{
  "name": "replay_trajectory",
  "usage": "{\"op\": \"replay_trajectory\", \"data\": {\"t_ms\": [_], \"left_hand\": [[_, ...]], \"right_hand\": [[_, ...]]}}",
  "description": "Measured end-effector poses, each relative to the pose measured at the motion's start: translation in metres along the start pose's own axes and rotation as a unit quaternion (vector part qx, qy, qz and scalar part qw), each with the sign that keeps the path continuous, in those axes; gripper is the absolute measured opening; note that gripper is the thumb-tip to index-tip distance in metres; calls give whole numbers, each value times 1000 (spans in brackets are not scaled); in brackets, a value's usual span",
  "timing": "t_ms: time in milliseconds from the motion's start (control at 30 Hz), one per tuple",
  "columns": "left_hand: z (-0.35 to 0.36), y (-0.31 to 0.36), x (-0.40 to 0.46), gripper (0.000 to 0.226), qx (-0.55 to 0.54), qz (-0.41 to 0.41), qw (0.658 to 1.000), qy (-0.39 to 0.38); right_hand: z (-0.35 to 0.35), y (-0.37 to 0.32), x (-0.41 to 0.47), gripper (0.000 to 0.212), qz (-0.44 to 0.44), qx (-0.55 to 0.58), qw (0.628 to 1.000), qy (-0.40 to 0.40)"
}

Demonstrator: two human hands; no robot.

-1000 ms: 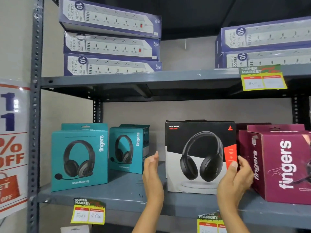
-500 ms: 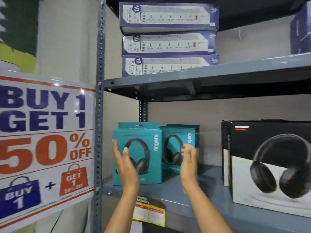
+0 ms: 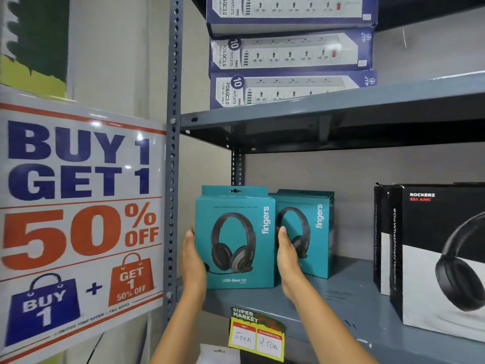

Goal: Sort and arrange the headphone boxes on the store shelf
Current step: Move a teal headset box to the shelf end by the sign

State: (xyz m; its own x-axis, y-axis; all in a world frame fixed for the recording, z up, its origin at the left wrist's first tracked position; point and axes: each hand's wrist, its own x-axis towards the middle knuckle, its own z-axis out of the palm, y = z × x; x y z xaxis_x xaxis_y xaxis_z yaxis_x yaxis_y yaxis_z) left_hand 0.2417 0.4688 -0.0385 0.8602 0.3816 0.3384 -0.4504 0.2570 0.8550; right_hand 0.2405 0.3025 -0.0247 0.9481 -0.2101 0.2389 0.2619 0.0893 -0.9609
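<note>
A teal "fingers" headphone box (image 3: 236, 243) stands upright at the left end of the grey shelf (image 3: 354, 303). My left hand (image 3: 191, 261) presses flat against its left side and my right hand (image 3: 287, 258) against its right side, so both hands clasp it. A second teal headphone box (image 3: 315, 232) stands just behind and to the right, partly hidden by my right hand. Further right are black Rockerz headphone boxes (image 3: 435, 253), cut off by the frame edge.
The shelf's perforated upright post (image 3: 172, 179) runs close to my left hand. A "Buy 1 Get 1" poster (image 3: 78, 211) hangs left of it. Stacked power-strip boxes (image 3: 291, 53) sit on the upper shelf. A yellow price tag (image 3: 257, 334) hangs on the shelf's front edge.
The view has swung left from the black box to the teal boxes. Both hands left the black box, moved to the front teal box, and now close on its sides.
</note>
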Motion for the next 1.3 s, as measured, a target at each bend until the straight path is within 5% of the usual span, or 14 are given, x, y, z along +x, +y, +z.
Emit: {"op": "replay_trajectory", "data": {"t_ms": [300, 533, 800, 1300], "left_hand": [[7, 13, -1, 61, -22, -2, 999, -48], [16, 28, 2, 65, 28, -1, 996, -90], [30, 28, -3, 75, 63, -7, 991, -122], [67, -9, 29, 60, 4, -120, 980, -158]], "right_hand": [[-4, -10, -3, 67, -44, -15, 999, -13], [-23, -29, -14, 68, -141, -121, 980, 77], [-41, -32, -16, 62, -121, -108, 982, 94], [-75, -10, -8, 48, -94, -52, 961, 254]]}}
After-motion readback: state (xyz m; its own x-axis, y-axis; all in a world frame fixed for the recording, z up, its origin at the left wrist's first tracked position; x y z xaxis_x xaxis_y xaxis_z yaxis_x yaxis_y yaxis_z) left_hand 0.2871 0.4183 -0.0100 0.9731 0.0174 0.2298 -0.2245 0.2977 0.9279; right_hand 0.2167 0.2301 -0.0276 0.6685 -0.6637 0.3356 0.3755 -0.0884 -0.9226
